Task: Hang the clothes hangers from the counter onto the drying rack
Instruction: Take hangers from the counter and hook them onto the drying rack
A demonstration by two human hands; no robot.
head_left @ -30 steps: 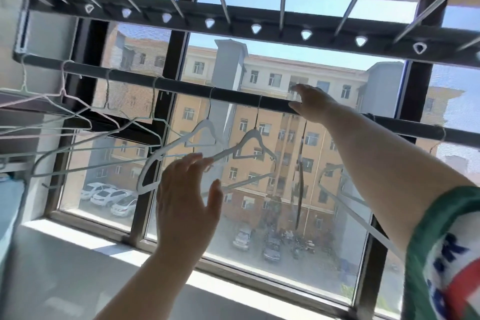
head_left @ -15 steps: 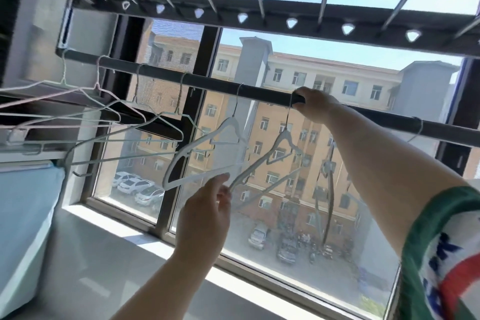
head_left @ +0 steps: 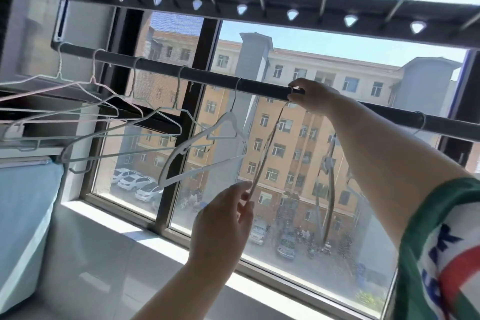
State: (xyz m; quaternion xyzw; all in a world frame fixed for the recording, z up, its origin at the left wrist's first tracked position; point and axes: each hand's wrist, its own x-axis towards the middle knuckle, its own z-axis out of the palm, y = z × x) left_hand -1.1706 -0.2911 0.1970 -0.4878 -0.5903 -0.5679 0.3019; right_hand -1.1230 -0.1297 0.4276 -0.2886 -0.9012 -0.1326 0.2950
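The right hand (head_left: 311, 97) pinches the hook of the hanger (head_left: 267, 148) against the rack rail (head_left: 207, 76). Whether the hook sits fully over the rail cannot be determined. The left hand (head_left: 223, 221) holds the hanger's lower end between thumb and curled fingers (head_left: 244, 187), and the hanger hangs edge-on.

Hazard: releasing before the hook seats lets the hanger drop to the worktop (head_left: 104, 254).

Hazard: turning it flat may swing it into the adjacent white hanger (head_left: 207, 148), tangling both.
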